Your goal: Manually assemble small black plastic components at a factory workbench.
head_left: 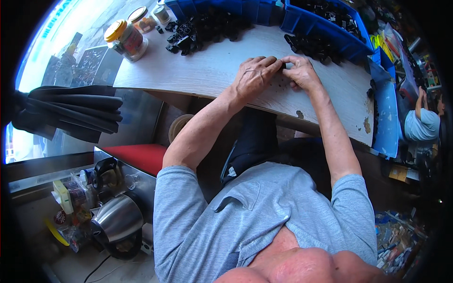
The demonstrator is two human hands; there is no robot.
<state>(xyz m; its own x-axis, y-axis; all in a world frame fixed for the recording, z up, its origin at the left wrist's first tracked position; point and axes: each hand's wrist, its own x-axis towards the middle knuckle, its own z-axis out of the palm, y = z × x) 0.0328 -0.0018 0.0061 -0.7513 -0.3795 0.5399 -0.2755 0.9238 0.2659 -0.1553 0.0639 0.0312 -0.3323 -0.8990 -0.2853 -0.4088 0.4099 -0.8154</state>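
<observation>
Over the white worktable (203, 75), my two hands meet fingertip to fingertip. A small black part (283, 66) shows between them, mostly covered by the fingers, so its exact kind is hidden. My left hand (256, 75) is closed, its fingers bent toward the part from the left. From the right, my right hand (303, 74) pinches the part between thumb and index finger. Beyond my right hand lies a small heap of black plastic pieces (314, 47). A larger pile of similar black pieces (198, 32) spreads farther left on the tabletop.
Blue bins (302, 19) line the table's far side, one filled with black pieces. A blue panel (386, 113) stands at the right edge. Jars (125, 40) sit at the far left. A steel kettle (120, 217) stands lower left. Another person (421, 122) is at far right.
</observation>
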